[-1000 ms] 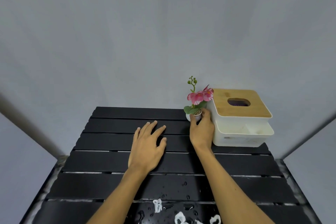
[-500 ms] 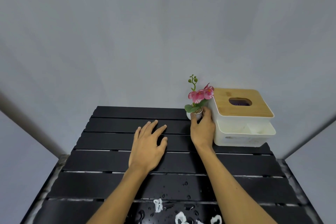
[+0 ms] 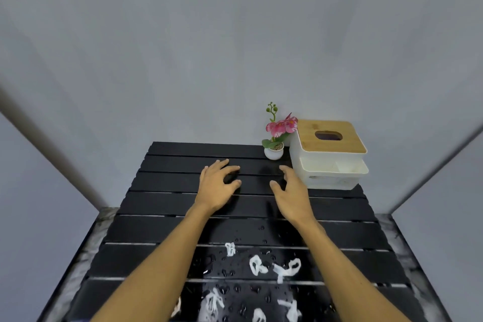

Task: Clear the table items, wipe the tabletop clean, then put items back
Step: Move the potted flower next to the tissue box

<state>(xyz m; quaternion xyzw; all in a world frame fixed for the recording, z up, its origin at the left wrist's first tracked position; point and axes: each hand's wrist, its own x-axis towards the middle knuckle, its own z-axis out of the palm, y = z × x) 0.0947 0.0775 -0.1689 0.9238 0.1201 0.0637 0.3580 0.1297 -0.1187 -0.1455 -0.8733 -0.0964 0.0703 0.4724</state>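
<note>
A small white pot with a pink artificial orchid point(image 3: 274, 151) stands upright at the far edge of the black slatted table point(image 3: 167, 201), right beside a white tissue box with a wooden lid point(image 3: 329, 154). My right hand point(image 3: 292, 193) hovers open a short way in front of the pot, holding nothing. My left hand point(image 3: 218, 185) rests on the slats with its fingers curled and apart, empty. Water drops and white foam streaks point(image 3: 258, 266) cover the near middle of the tabletop.
A grey wall rises directly behind the table. Grey panels flank it on both sides. A marbled floor strip point(image 3: 104, 217) shows along the table's left and right edges.
My right hand has let go of the flower pot and drawn back toward me. The pot now stands alone beside the tissue box. My left hand has curled its fingers slightly.
</note>
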